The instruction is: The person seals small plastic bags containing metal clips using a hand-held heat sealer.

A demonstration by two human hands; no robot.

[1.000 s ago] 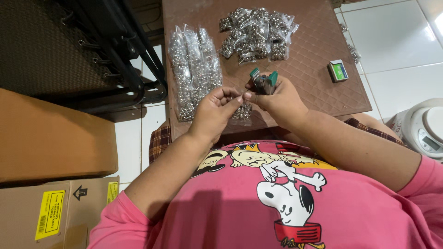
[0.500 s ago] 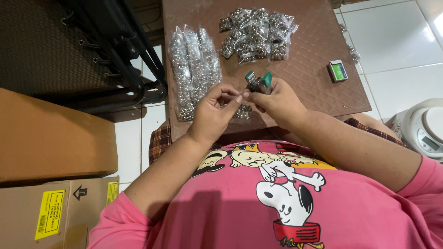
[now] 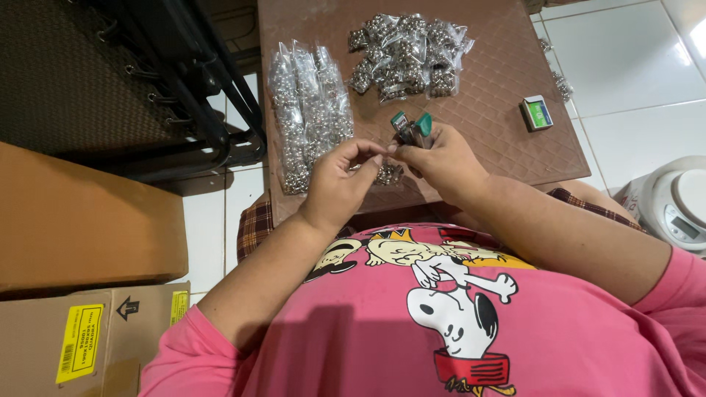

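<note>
My right hand [image 3: 441, 163] grips a small green-handled stapler [image 3: 412, 129] above the near edge of a brown quilted board [image 3: 493, 95]. My left hand [image 3: 342, 180] pinches the top of a small clear bag of silvery beads [image 3: 386, 173], which hangs between both hands, its mouth held at the stapler's jaw. The fingertips of the two hands touch. A row of long clear bags of silver beads [image 3: 305, 110] lies at the board's left. A heap of small filled bags [image 3: 408, 53] sits at the far middle.
A small green box [image 3: 537, 112] lies on the board's right side. A white kitchen scale [image 3: 673, 202] stands on the tiled floor at right. Cardboard boxes [image 3: 81, 242] sit at left, and a black folding frame [image 3: 198, 95] stands beyond them.
Both hands stay together over the board's near edge. The stapler has tilted slightly and the left fingers have shifted a little on the bag's top.
</note>
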